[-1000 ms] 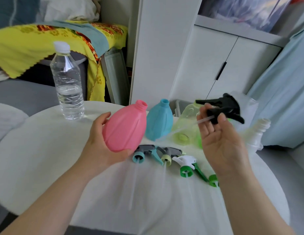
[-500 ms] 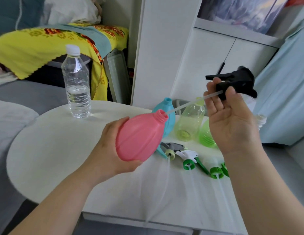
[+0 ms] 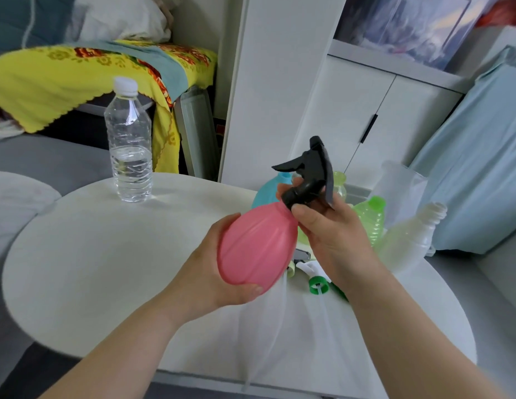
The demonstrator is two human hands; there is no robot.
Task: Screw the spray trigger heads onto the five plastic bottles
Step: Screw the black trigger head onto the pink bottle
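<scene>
black trigger head (image 3: 308,174) lowered onto pink bottle (image 3: 258,246)

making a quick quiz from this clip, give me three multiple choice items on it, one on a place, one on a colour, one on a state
1. Where does the clear water bottle stand?
A. far left part of the white table
B. on the floor
C. in the right hand

2. What colour is the trigger head at the neck of the pink bottle?
A. white
B. black
C. yellow

3. What is the state of the white bottle at the right?
A. capped with a trigger head
B. held in the left hand
C. neck open, no head on it

Answers: 1 A, it stands upright on the tabletop, apart from both hands. 2 B, the head that the right hand holds on the pink bottle, which the left hand cradles, is black. 3 C, its threaded neck is bare.
</scene>
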